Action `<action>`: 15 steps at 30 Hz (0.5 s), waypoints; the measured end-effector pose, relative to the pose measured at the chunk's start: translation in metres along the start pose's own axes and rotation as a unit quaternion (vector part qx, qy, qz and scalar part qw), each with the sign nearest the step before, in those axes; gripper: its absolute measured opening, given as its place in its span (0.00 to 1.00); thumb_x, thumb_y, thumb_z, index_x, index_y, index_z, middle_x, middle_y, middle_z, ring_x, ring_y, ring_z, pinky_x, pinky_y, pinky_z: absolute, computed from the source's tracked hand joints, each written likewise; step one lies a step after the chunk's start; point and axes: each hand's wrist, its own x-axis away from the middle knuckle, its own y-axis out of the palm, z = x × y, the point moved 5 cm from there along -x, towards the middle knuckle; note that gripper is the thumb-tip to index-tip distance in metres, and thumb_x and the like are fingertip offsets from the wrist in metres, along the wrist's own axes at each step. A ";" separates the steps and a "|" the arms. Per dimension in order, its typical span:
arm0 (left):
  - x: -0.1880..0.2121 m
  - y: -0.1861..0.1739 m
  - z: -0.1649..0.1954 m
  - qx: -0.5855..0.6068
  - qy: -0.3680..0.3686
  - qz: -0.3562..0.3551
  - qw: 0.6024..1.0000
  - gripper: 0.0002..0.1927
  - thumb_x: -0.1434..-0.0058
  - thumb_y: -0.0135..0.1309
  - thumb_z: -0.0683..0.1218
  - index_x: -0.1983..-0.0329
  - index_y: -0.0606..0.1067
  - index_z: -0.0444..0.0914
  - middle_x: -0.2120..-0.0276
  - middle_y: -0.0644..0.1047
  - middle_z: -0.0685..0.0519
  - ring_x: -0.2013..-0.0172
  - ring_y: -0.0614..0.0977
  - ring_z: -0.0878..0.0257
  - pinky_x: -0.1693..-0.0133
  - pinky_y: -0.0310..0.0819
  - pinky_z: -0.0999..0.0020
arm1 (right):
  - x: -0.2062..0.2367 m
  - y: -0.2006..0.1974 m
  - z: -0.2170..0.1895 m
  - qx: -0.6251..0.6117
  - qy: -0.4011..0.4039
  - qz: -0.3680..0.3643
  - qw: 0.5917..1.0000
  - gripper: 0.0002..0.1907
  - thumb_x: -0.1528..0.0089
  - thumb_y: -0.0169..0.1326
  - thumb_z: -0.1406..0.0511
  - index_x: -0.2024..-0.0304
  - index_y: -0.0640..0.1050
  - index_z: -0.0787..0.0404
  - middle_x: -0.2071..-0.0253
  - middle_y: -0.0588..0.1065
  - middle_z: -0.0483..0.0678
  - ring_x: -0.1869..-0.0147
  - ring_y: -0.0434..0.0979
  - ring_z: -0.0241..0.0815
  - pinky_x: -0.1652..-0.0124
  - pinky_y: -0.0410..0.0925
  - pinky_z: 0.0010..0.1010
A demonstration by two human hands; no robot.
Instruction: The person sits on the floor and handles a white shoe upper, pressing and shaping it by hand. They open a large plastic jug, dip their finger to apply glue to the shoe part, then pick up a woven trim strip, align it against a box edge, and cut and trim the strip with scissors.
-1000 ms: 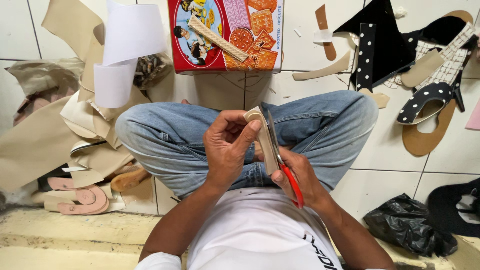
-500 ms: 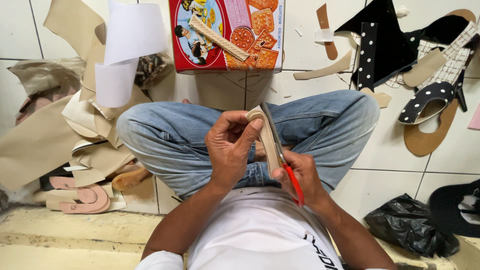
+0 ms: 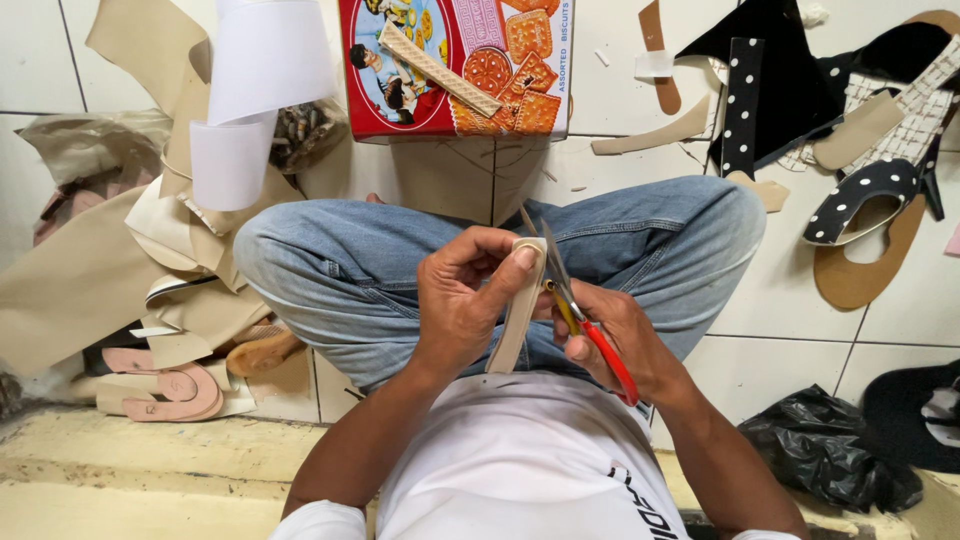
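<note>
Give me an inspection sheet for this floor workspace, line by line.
Surface: white tiled floor, person seated cross-legged.
Job's things: beige strip pinched in left hand; red-handled scissors in right hand, blades at the strip's top.
Clutter: beige sheets, white paper roll, red biscuit tin, polka-dot sole pieces, pink soles, black bag.
Fingers: both hands gripping.
Cables: nothing seen.
Surroundings: yellowish step.

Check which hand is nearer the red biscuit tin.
Left. The left hand, pinching the beige strip, sits almost straight below the red biscuit tin; the right hand, holding the scissors, is lower and further right.
</note>
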 end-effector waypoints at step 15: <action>-0.003 -0.004 0.010 -0.061 -0.021 -0.008 0.998 0.06 0.35 0.62 0.42 0.62 0.80 0.33 0.70 0.81 0.55 0.68 0.81 0.73 0.63 0.78 0.76 | 0.003 -0.008 0.011 0.042 -0.002 -0.013 0.999 0.49 0.47 0.41 0.24 0.63 0.78 0.62 0.77 0.66 0.42 0.75 0.67 0.36 0.74 0.63 0.30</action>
